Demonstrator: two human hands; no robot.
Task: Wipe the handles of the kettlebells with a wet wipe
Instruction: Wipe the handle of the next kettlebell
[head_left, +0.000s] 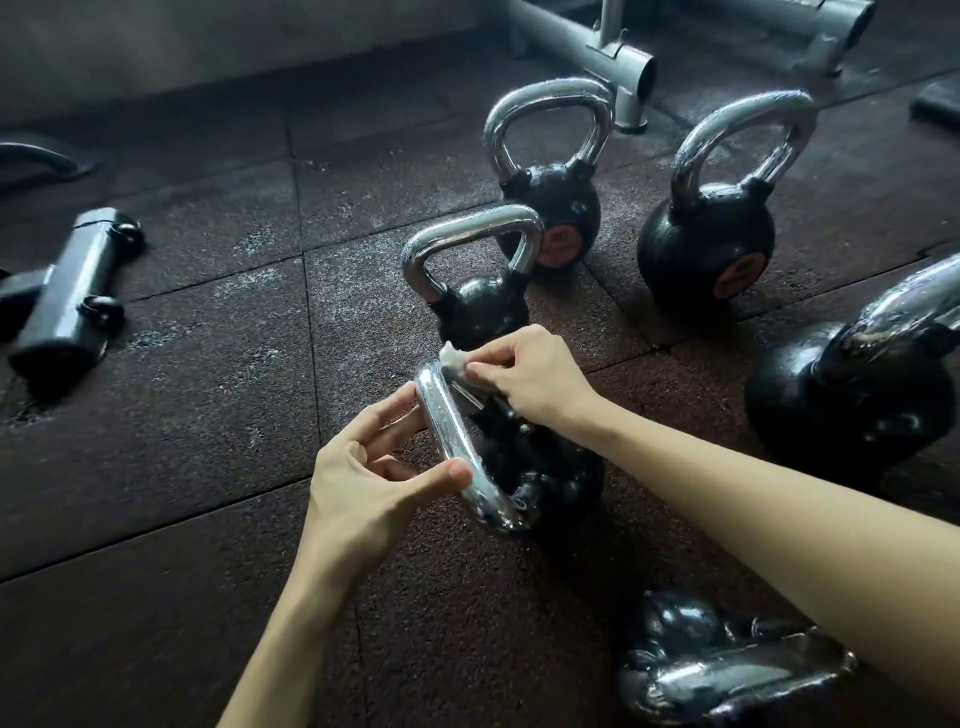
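Black kettlebell with chrome handle (453, 447), tilted on dark speckled rubber floor tiles (182, 467): left grip (363, 467) pinches the handle bar; right grip (524, 374) pinches a white wet wipe (456, 360) against its far corner. Grey steel frame (571, 39) behind.

Far label (560, 244): orange, on the far kettlebell (545, 200) beyond the right hand (524, 376); print unreadable.
Right label (737, 275): orange, on the right kettlebell (691, 244); unreadable.
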